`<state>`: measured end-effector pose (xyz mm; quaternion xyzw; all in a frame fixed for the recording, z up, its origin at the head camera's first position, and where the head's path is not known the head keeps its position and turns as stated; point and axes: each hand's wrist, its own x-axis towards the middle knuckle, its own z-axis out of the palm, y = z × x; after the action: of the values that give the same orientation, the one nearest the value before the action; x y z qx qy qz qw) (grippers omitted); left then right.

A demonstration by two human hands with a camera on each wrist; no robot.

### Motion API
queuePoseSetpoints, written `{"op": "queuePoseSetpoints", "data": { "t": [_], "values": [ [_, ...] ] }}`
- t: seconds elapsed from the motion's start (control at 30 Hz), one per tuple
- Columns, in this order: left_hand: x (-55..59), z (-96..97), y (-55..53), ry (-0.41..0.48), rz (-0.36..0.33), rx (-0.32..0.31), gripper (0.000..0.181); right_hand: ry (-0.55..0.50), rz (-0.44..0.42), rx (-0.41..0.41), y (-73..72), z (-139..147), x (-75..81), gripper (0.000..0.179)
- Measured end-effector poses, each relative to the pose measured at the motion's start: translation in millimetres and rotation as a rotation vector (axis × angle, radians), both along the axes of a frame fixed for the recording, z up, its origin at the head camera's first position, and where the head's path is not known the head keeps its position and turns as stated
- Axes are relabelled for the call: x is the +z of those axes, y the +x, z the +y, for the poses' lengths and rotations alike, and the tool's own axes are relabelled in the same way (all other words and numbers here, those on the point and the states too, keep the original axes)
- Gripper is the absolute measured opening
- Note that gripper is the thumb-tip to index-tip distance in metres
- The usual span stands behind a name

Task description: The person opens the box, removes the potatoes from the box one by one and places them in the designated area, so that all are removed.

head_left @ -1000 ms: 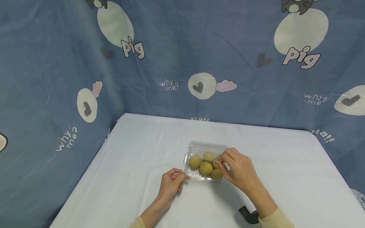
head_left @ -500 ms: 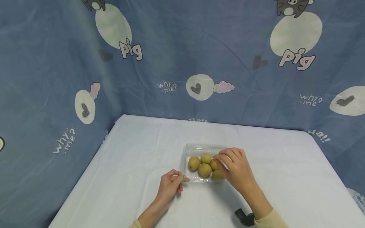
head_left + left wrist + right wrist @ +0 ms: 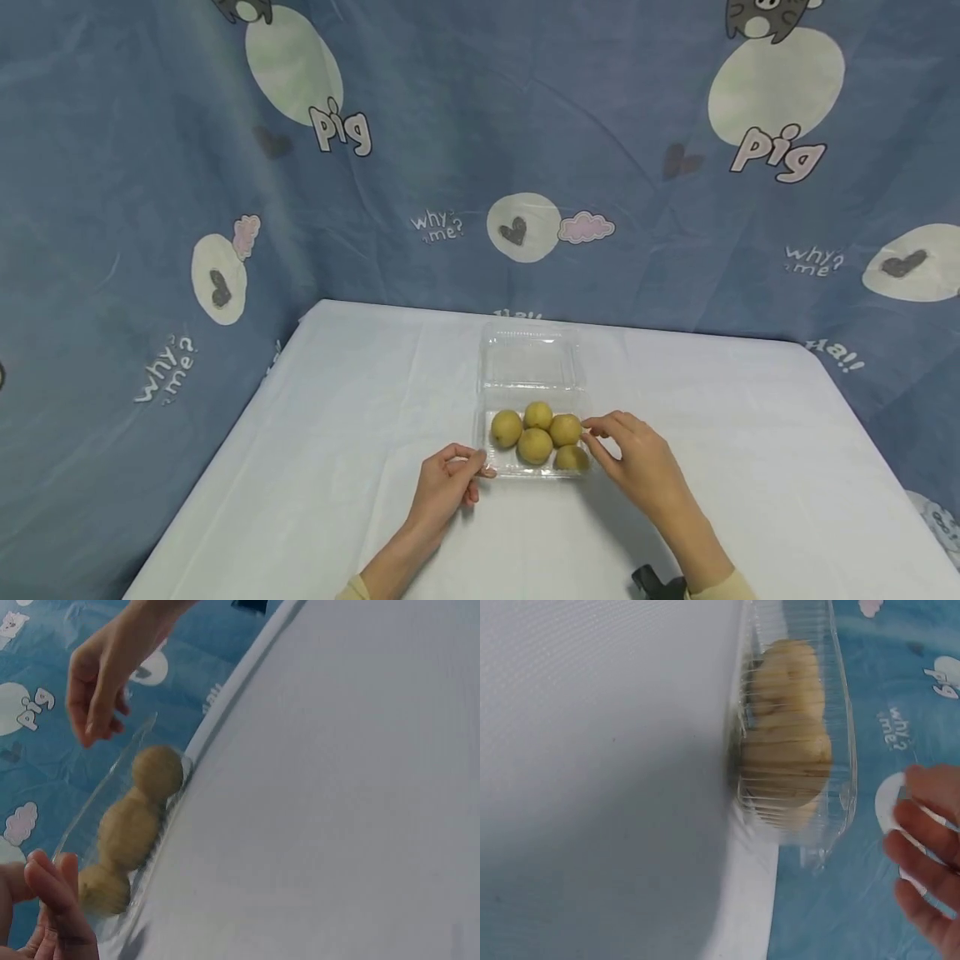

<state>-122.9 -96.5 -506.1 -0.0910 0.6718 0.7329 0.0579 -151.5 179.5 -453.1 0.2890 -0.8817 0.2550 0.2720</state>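
Observation:
A clear plastic clamshell box point(image 3: 495, 468) sits on the white table, its lid point(image 3: 531, 360) tipped back on the far side. Several round yellow-green fruits point(image 3: 535, 447) lie in its base; their exact kind is unclear. My left hand point(image 3: 444, 487) pinches the box's near left corner between thumb and fingers, also seen with the left fingers point(image 3: 61, 900) in the left wrist view. Beside the right edge, my right hand point(image 3: 637, 458) has its fingers loosely bent and apart, holding nothing. In the right wrist view, right fingers point(image 3: 922, 847) stand clear of the box wall.
A white cloth covers the table point(image 3: 360, 375). Behind and to the left hangs a blue printed curtain point(image 3: 420, 150). A black strap-like piece point(image 3: 658, 583) shows at my right wrist.
The lid, earlier low over the fruits near my right hand, now leans back away from me. My right hand has drawn off to the right side. The left hand has kept its place.

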Motion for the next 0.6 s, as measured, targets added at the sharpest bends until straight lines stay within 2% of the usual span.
{"op": "queuePoseSetpoints", "data": {
  "t": [0.17, 0.3, 0.47, 0.6],
  "values": [
    [4.2, -2.9, -4.0, -0.003, 0.033, -0.005, 0.031, 0.048, -0.17, -0.007, -0.1, 0, -2.3, 0.019],
    [9.5, -4.5, -6.9, -0.002, 0.011, -0.023, 0.037, 0.13, -0.232, 0.033, -3.1, -5, 0.6, 0.022],
    [11.5, -6.2, -10.8, 0.011, 0.006, -0.055, 0.039, 0.238, -0.324, 0.099, -8.5, -15, 10.3, 0.025],
    [12.4, -6.4, -11.8, 0.029, 0.003, -0.058, 0.039, 0.274, -0.45, 0.116, -12.1, -23, 20.2, 0.02]
  ]
}}
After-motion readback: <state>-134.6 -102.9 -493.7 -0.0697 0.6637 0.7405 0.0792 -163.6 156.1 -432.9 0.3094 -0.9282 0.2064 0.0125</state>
